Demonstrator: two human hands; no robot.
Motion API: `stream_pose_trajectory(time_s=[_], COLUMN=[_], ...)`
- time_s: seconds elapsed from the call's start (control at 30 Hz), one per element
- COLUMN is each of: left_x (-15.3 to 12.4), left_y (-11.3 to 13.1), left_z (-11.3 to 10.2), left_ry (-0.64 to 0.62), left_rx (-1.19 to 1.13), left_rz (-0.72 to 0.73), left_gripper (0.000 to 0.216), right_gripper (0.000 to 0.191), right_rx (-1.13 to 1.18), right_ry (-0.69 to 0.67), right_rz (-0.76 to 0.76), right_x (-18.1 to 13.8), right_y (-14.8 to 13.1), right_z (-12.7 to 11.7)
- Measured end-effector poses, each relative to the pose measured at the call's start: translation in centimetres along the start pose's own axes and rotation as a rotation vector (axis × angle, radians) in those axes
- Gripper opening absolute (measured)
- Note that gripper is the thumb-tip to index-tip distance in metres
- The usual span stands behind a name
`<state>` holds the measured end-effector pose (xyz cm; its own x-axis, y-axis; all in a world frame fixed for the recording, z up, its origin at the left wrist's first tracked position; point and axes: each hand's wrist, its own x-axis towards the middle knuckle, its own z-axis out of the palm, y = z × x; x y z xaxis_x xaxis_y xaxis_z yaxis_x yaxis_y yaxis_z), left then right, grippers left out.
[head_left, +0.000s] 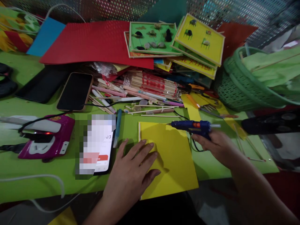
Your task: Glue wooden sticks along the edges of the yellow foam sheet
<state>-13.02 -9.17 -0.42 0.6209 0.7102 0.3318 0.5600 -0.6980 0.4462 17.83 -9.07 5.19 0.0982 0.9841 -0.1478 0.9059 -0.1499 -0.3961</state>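
A yellow sheet of card (174, 162) lies on the green table (35, 181), its near corner hanging over the front edge. My left hand (133, 172) rests flat on the sheet's left side, fingers stretched out. My right hand (217, 145) grips a blue glue gun (192, 126) by its handle, with the nozzle pointing left over the sheet's top edge. A thin wooden strip runs along the sheet's left edge.
A lit phone (98, 143) and a blue pen (117, 128) lie left of the sheet. Behind are a dark phone (75, 91), a purple device (44, 136), a heap of wooden sticks (150, 89), red card (93, 42), framed craft pictures (199, 39) and a green basket (236, 84).
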Motion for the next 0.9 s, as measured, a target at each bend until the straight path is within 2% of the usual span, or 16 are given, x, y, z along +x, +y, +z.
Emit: stream_pose_trajectory(time_s=[0.2,0.47,0.73,0.9], left_x=[0.0,0.0,0.0,-0.1], left_y=[0.0,-0.1,-0.1,-0.2], left_z=[-0.1,0.1,0.1,0.2], left_ry=[0.009,0.003,0.019,0.009], left_rx=[0.007,0.003,-0.002,0.004], left_rz=[0.003,0.007,0.001,0.004], left_gripper=[0.025,0.024,0.023,0.024], right_gripper=[0.045,0.047,0.053,0.051], right_rx=[0.017,-0.009,0.03,0.007], right_ry=[-0.004,0.015,0.005,-0.002], right_rz=[-0.019,0.058,0.012,0.027], right_x=[0.3,-0.5,-0.1,-0.2], right_y=[-0.1,0.9,0.3,0.8], right_z=[0.2,-0.6,0.2,0.1])
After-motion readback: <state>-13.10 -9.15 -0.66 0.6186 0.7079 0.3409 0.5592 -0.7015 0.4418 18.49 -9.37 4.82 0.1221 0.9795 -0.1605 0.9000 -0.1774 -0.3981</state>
